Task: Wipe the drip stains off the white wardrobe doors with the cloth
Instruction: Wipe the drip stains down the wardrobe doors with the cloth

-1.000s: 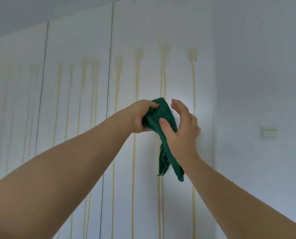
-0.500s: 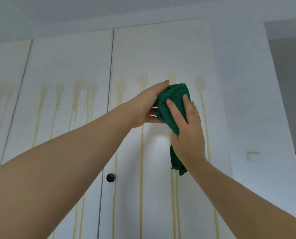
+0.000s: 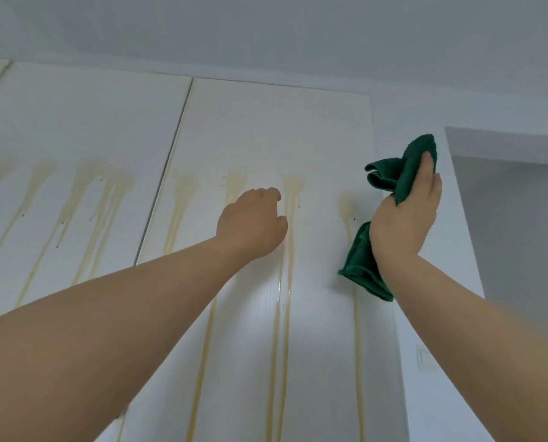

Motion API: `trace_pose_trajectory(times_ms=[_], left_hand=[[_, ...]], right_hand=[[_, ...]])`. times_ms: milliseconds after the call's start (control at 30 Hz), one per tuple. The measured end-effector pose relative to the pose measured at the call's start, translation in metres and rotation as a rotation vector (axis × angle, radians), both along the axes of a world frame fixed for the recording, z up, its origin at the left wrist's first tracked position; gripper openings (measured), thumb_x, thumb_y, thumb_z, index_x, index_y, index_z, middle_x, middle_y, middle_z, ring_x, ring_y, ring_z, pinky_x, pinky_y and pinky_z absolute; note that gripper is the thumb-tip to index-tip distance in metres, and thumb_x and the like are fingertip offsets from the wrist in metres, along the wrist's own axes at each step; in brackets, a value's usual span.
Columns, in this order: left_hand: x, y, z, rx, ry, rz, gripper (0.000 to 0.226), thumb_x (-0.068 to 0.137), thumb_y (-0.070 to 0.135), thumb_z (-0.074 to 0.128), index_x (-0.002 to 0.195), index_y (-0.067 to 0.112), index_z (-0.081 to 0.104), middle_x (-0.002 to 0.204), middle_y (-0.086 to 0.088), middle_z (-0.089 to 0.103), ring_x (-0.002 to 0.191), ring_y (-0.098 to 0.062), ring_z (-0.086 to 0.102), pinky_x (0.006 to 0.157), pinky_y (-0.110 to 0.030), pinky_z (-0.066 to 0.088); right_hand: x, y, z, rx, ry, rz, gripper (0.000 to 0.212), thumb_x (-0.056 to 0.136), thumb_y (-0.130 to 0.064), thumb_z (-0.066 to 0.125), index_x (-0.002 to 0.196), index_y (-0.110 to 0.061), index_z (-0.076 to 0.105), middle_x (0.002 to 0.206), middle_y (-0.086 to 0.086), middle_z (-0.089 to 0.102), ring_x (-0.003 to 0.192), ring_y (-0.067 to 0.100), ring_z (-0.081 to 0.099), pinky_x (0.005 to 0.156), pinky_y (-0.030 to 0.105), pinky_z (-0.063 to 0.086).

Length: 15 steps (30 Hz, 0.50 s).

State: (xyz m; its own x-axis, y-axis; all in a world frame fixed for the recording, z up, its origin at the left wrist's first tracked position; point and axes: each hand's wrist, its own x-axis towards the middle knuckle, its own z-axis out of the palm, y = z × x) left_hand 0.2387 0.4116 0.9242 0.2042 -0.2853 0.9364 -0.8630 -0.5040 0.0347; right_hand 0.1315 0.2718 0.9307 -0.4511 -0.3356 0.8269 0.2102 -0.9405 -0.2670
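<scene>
Two white wardrobe doors fill the view, the left door and the right door, both streaked with yellowish drip stains that run downward. My right hand grips a dark green cloth up by the right door's right edge. The cloth bunches above my fingers and its tail hangs below my wrist. My left hand is raised in front of the right door between two streaks, with fingers curled and nothing in it.
A white wall strip borders the right door and carries a pale light switch. The ceiling runs just above the door tops. A grey recess lies at the far right.
My left hand has let go of the cloth and moved left. My right hand has carried the cloth up and right to the door's edge. The view has tilted upward.
</scene>
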Motion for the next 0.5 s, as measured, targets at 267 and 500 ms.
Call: trace_pose_trajectory(times_ms=[267,500], left_hand=[[0.044,-0.034,0.016,0.05,-0.122,0.178,0.051,0.102,0.022,0.021,0.149,0.009,0.005,0.158,-0.004,0.001,0.145,-0.015,-0.002,0.116,-0.039,0.004],[0.066,-0.061,0.015,-0.076,-0.175,0.194,0.05,0.102,0.029,0.018,0.149,0.013,0.015,0.158,-0.001,0.008,0.145,-0.013,0.003,0.116,-0.039,0.0]], right_hand=[[0.029,-0.039,0.034,-0.021,0.681,-0.53,0.062,0.094,-0.011,0.038,0.148,-0.035,0.017,0.158,0.002,0.001,0.144,0.027,-0.003,0.113,0.051,0.008],[0.032,-0.08,0.026,-0.224,0.825,-0.667,0.059,0.093,-0.057,0.023,0.148,-0.038,0.012,0.158,-0.002,-0.006,0.144,0.019,-0.012,0.114,0.048,-0.002]])
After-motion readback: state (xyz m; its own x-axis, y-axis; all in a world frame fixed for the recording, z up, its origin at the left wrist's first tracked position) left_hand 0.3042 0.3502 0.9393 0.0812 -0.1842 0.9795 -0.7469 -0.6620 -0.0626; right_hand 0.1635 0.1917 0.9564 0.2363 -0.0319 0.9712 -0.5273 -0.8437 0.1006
